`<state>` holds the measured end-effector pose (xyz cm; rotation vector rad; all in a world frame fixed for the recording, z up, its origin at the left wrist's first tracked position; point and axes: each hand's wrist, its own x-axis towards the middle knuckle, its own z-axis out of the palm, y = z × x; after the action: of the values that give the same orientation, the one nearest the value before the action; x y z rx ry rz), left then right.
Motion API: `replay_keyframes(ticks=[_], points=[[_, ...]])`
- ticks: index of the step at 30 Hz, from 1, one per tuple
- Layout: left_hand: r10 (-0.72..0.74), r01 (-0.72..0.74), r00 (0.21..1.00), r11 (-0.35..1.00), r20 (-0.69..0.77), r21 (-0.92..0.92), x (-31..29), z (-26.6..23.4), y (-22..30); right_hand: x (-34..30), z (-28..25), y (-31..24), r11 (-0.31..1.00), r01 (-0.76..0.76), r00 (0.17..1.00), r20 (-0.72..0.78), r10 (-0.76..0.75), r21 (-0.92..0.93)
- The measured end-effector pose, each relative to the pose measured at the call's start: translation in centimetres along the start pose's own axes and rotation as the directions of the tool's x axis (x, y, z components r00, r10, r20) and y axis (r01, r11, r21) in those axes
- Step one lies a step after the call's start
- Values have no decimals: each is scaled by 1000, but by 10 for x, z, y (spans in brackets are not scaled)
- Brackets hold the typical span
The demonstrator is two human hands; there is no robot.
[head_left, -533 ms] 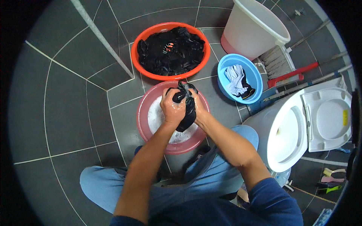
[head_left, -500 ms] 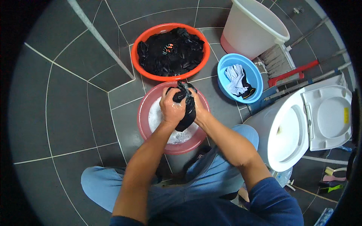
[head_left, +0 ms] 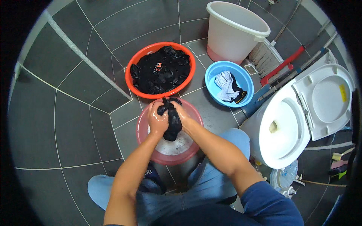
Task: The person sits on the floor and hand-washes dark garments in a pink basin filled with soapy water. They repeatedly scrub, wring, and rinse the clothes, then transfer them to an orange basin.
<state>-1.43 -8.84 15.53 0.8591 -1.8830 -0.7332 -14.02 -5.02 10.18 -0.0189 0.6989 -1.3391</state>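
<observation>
A wet black cloth (head_left: 173, 124), perhaps a garment, is bunched between my two hands over the pink basin (head_left: 140, 128). My left hand (head_left: 157, 119) is closed round its left side, with suds on the skin. On the other side my right hand (head_left: 181, 114) grips it too, its fingers partly hidden by the cloth. The lower end of the cloth hangs over foamy water (head_left: 174, 146) in the basin. Just beyond stands an orange-red basin (head_left: 129, 77) full of soaked black clothing (head_left: 162, 69) with a small orange and white print.
To the right, a light blue basin (head_left: 211, 87) holds a pale striped cloth (head_left: 225, 86) and a dark one. Behind it stands a tall white bucket (head_left: 233, 37). A toilet (head_left: 264, 132) with its lid up is close at my right. A tiled wall corner (head_left: 120, 98) juts in at left.
My view has shifted, so the basins sit lower and further left in the picture. Both hands still grip the black cloth over the pink basin.
</observation>
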Motion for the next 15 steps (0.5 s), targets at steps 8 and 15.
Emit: replay_keyframes(ticks=[8, 15], points=[[-820, 812, 509, 558, 260, 169, -36, 57, -104, 8, -41, 33, 997, -5, 878, -477, 41, 76], [-289, 528, 722, 818, 629, -230, 128, 85, 40, -53, -39, -129, 840, 410, 907, -256, -334, 356]])
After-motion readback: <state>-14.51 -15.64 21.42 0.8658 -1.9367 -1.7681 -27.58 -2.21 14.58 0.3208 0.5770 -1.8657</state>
